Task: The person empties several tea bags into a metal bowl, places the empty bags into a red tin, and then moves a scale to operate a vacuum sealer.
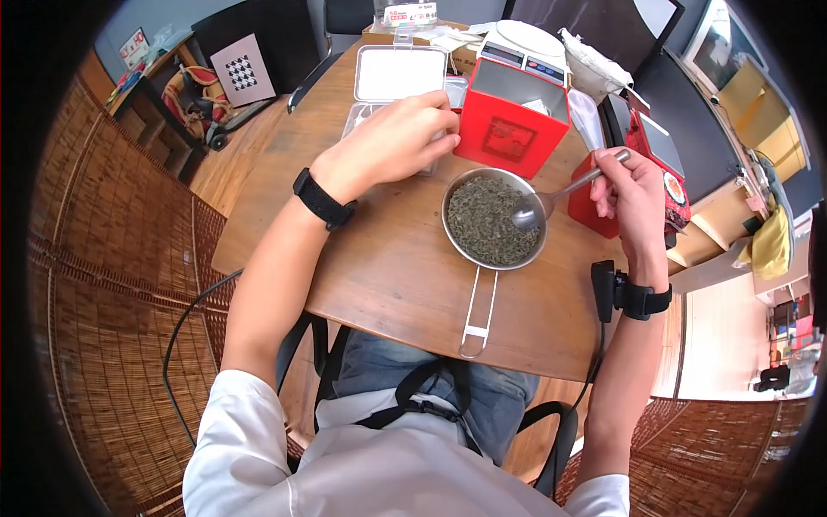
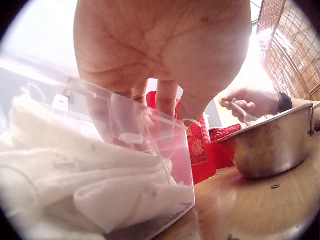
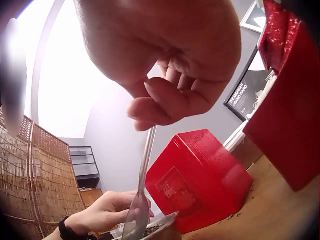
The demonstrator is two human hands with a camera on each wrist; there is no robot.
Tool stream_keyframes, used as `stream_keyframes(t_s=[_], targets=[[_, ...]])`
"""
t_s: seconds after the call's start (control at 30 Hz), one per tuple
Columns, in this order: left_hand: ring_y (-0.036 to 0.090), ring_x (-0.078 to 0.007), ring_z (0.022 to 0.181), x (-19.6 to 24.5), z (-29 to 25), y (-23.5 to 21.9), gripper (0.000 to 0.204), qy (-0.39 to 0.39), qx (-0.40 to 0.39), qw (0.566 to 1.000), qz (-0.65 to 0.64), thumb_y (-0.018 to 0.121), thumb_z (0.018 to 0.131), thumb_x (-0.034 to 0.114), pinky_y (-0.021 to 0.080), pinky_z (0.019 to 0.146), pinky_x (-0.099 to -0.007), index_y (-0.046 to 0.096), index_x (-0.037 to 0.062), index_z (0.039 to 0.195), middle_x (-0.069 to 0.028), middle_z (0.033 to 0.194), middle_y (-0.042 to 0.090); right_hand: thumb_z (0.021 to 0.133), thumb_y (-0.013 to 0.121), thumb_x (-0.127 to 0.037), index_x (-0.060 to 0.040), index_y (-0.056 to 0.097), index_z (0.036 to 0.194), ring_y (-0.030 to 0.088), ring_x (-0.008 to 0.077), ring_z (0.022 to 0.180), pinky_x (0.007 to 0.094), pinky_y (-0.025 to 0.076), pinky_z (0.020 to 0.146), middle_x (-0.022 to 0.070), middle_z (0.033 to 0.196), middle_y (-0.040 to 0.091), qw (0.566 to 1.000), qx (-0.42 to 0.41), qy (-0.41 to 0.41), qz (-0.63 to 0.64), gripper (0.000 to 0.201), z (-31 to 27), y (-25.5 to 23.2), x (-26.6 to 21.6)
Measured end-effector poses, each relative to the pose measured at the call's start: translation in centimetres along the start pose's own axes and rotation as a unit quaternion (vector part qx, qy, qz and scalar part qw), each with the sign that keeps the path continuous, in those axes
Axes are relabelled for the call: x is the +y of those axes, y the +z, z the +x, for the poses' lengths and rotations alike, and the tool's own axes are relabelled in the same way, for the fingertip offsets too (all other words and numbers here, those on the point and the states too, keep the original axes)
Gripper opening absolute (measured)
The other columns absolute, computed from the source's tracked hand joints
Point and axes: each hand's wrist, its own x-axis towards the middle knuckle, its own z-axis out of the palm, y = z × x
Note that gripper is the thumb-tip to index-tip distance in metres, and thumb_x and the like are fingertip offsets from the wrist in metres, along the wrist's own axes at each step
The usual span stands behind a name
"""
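Note:
My right hand (image 1: 633, 194) pinches the handle of a metal spoon (image 1: 527, 214), whose bowl hangs over dried green leaves (image 1: 489, 220), apparently tea. The leaves fill a round steel pan (image 2: 272, 150) with a wire handle. My left hand (image 1: 392, 142) reaches over a clear plastic box (image 2: 187, 165) with its lid up. Folded white pouches (image 2: 115, 175) lie in that box. Through the plastic, the left fingers show loosely bent and pointing down. Beside their tips stands a red box (image 1: 508, 129) with an open top and a dark square stamp.
A white kitchen scale (image 1: 525, 47) stands behind the red box. Another red container (image 1: 594, 202) sits at the right, near a clear plastic scoop-like piece (image 1: 586, 121). A white bag (image 1: 594, 65) lies at the back. Dark crumbs dot the wooden table (image 1: 388, 276).

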Motion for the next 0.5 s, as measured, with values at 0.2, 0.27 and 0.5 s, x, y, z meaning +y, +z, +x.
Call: stream_keyframes(t_s=[0.2,0.27,0.5], targets=[[0.062,-0.0314,0.089,0.2,0.0,-0.1,0.019,-0.002,-0.005,1.000,-0.002,0.063,0.094,0.017,0.051,0.080,-0.0412,0.069,-0.0014,0.097,-0.0134,0.096,0.060,0.100,0.062,-0.018,0.0001,0.064,0.101,0.061,0.0099,0.050,0.0210,0.041,0.044,0.0082,0.069,0.069,0.995,-0.051,-0.018,0.084,0.018,-0.5,1.9,-0.1],[0.063,-0.0333,0.089,0.3,0.0,-0.1,0.020,-0.015,-0.012,1.000,0.001,0.063,0.093,0.017,0.052,0.081,-0.0437,0.071,-0.0009,0.098,-0.0151,0.096,0.061,0.100,0.063,-0.018,0.0001,0.064,0.101,0.061,0.0095,0.049,0.0204,0.042,0.044,0.0086,0.068,0.069,0.994,-0.079,-0.011,0.080,0.018,-0.6,2.8,-0.1],[0.062,-0.0313,0.088,0.0,-0.1,0.1,0.019,-0.006,-0.008,1.000,-0.001,0.063,0.094,0.017,0.050,0.079,-0.0414,0.070,-0.0005,0.097,-0.0134,0.096,0.059,0.099,0.063,-0.019,-0.0011,0.064,0.095,0.059,0.0071,0.047,0.0188,0.040,0.043,0.0071,0.065,0.068,0.995,-0.084,0.020,0.059,0.018,-0.7,1.6,-0.6]])
